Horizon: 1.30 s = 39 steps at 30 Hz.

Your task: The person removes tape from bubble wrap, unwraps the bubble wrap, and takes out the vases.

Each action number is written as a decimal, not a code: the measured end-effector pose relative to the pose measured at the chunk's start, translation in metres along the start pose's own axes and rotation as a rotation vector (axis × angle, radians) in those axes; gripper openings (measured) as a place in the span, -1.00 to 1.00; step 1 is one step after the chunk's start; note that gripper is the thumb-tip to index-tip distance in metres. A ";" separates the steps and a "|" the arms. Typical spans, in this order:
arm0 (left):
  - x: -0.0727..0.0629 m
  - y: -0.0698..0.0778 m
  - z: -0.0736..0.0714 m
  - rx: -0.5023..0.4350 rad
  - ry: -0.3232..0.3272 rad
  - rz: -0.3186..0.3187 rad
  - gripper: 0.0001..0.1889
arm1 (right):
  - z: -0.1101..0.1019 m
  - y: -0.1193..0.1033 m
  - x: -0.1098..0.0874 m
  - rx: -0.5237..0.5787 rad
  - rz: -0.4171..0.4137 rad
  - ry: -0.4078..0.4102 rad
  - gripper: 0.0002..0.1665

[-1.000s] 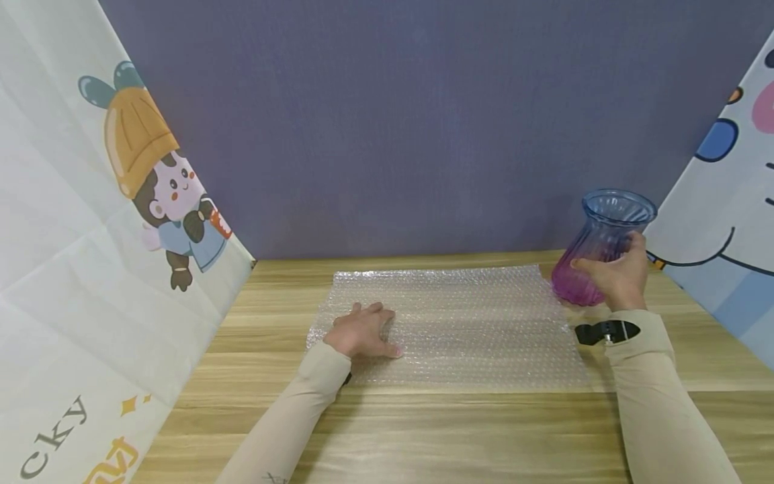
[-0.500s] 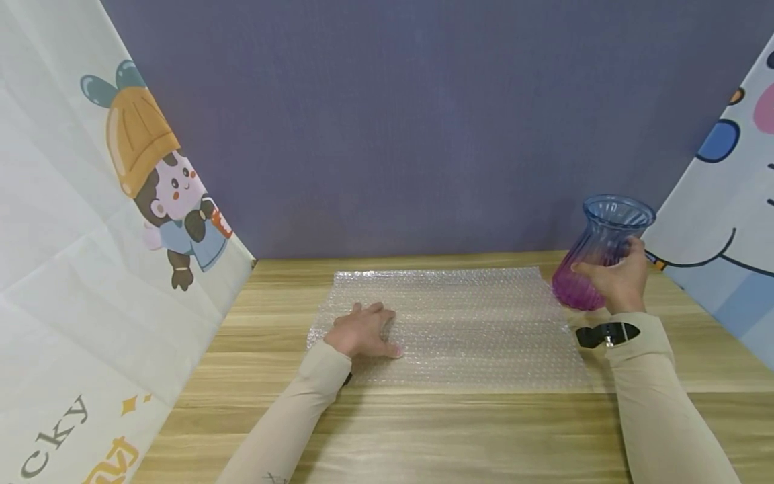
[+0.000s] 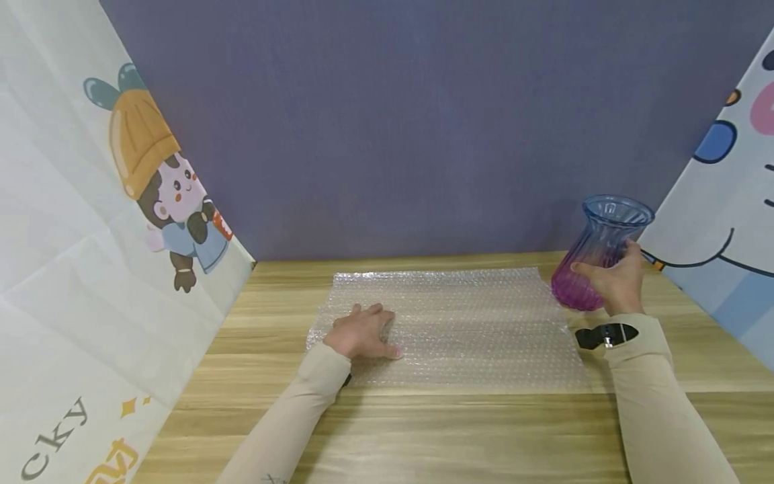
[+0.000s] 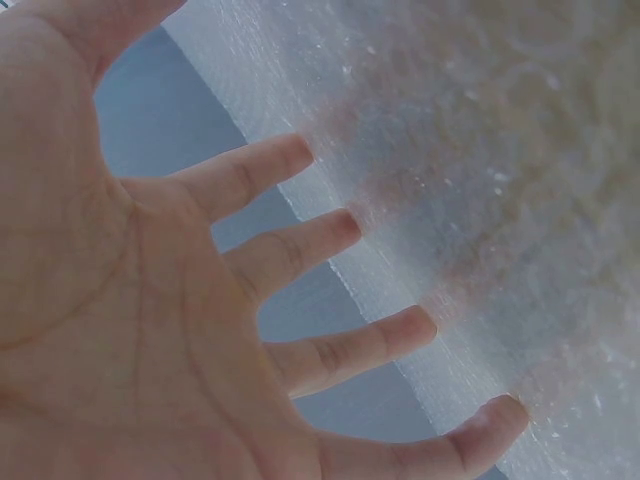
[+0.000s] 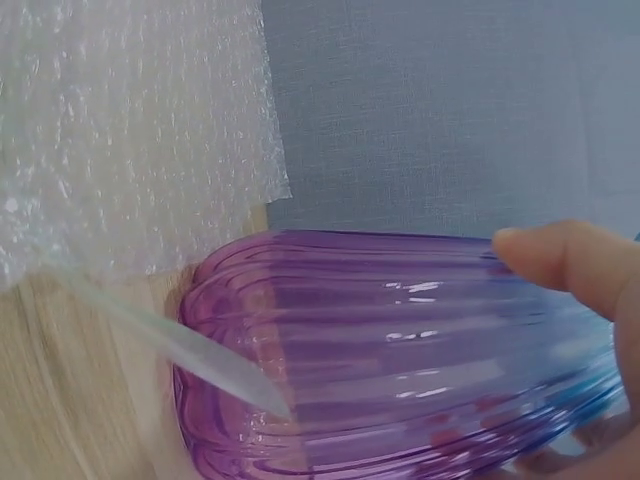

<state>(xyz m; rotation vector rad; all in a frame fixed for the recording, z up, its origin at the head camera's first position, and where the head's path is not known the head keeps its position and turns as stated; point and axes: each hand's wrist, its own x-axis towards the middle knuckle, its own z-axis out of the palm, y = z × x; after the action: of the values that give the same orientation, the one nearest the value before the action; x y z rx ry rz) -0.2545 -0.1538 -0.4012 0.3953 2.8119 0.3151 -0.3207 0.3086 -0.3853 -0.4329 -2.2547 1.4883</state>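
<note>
A sheet of clear bubble wrap [image 3: 471, 329] lies flat across the middle of the wooden table. On its left part rests my left hand [image 3: 361, 334], fingers spread and fairly straight; in the left wrist view the fingertips [image 4: 405, 325] touch the wrap. At the sheet's right edge, my right hand [image 3: 619, 279] grips a ribbed glass vase [image 3: 583, 269], blue at the flared rim and fading to pink-purple at the base. The vase is upright, its base by the wrap's upper right corner. In the right wrist view the thumb lies along the vase [image 5: 370, 340], with fingers behind it.
A grey-blue panel [image 3: 393, 134] rises along the back edge of the table [image 3: 423, 437]. White printed sheets [image 3: 60, 222] flank the left side, and another [image 3: 744, 235] stands on the right, close to the vase.
The vase and my right hand have lowered slightly since a second ago, then held nearly still. My left hand has stayed in place on the bubble wrap.
</note>
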 end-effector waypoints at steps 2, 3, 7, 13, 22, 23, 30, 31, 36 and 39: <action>0.000 -0.001 0.000 0.004 -0.001 0.002 -0.02 | 0.000 0.000 0.000 -0.010 -0.001 0.000 0.24; 0.000 -0.001 0.000 0.001 -0.002 0.003 -0.02 | 0.001 -0.001 0.000 -0.019 -0.003 0.002 0.24; -0.001 0.000 -0.001 -0.020 -0.003 0.001 0.00 | 0.000 -0.004 -0.002 -0.044 0.005 0.002 0.25; -0.002 0.001 -0.001 -0.008 -0.020 -0.004 -0.03 | -0.005 -0.017 -0.007 -0.053 0.064 0.039 0.27; -0.003 0.001 -0.002 0.022 -0.062 -0.013 -0.19 | -0.001 -0.045 -0.017 0.123 -0.035 0.423 -0.26; -0.003 0.001 -0.002 0.022 -0.061 -0.015 -0.20 | 0.001 -0.049 -0.020 0.157 -0.076 0.487 -0.31; 0.000 -0.001 -0.002 0.014 -0.041 -0.020 -0.26 | 0.014 -0.090 -0.053 0.373 -0.373 0.575 -0.54; 0.001 -0.001 -0.002 0.013 -0.039 -0.018 -0.26 | 0.016 -0.094 -0.057 0.388 -0.396 0.545 -0.56; 0.003 -0.002 -0.003 0.033 0.008 0.005 -0.28 | 0.027 -0.096 -0.061 0.344 -0.395 0.337 -0.61; 0.003 -0.002 -0.008 0.040 0.088 0.008 -0.30 | 0.034 -0.087 -0.056 0.194 -0.407 0.170 -0.64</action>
<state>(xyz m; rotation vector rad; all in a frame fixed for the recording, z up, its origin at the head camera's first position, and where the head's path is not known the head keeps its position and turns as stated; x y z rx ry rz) -0.2600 -0.1562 -0.3950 0.4106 2.9070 0.2845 -0.2911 0.2220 -0.3260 -0.0341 -1.9026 1.3791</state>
